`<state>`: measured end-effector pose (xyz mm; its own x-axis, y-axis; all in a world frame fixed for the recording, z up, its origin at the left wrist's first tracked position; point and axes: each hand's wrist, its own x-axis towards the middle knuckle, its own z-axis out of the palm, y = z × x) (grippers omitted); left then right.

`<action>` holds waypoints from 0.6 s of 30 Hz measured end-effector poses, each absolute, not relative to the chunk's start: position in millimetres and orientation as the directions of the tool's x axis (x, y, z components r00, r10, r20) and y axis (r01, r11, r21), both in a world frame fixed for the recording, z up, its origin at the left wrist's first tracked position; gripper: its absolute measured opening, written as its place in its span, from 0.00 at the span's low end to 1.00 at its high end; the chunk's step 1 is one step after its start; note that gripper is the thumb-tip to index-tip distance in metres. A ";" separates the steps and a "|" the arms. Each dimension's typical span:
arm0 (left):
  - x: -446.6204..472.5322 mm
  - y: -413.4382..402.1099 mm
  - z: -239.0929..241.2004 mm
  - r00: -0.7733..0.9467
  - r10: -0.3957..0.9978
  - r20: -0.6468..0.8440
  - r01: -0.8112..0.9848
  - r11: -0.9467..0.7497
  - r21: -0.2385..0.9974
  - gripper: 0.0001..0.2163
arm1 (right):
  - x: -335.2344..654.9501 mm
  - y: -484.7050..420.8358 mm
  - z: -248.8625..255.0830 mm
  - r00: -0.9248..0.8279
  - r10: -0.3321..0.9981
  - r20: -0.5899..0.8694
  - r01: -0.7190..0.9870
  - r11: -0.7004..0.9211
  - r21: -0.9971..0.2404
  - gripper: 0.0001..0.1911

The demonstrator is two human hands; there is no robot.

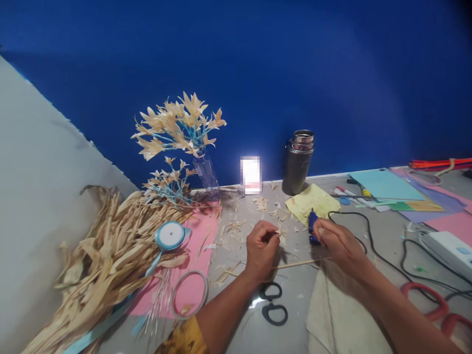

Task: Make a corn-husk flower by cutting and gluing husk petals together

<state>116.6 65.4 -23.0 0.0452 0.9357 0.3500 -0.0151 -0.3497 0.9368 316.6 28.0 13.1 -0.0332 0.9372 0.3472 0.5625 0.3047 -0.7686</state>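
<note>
My left hand (261,248) is closed in a pinch on a small dried husk piece over the grey table (383,246). My right hand (337,242) is wrapped round a blue glue gun (312,223), whose black cord (372,241) trails to the right. A thin wooden stick (300,264) lies on the table below both hands. Black-handled scissors (273,302) lie beside my left forearm. Husk scraps (236,228) are scattered in front of my hands.
A heap of dried corn husks (99,255) fills the left. A ribbon spool (170,235) and tape ring (190,293) lie on pink paper (199,236). Husk flowers in a vase (180,128), a steel flask (298,162), coloured papers (387,184), a power strip (448,248) and red scissors (424,295) stand around.
</note>
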 end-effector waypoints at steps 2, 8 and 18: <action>117.3 64.5 -22.3 0.041 0.945 0.325 -0.035 -0.324 0.945 0.07 | 315.9 28.7 12.8 -0.040 0.944 0.328 0.559 0.293 -0.776 0.17; 119.2 64.2 -22.2 0.069 0.981 0.182 -0.116 -0.173 0.978 0.01 | 312.2 32.9 10.6 -0.015 0.957 0.289 0.614 0.237 -0.753 0.19; 114.0 71.6 -10.9 0.024 0.996 -0.087 -0.222 0.090 0.971 0.11 | 304.9 26.3 10.3 -0.209 0.958 0.197 0.610 0.285 -0.739 0.20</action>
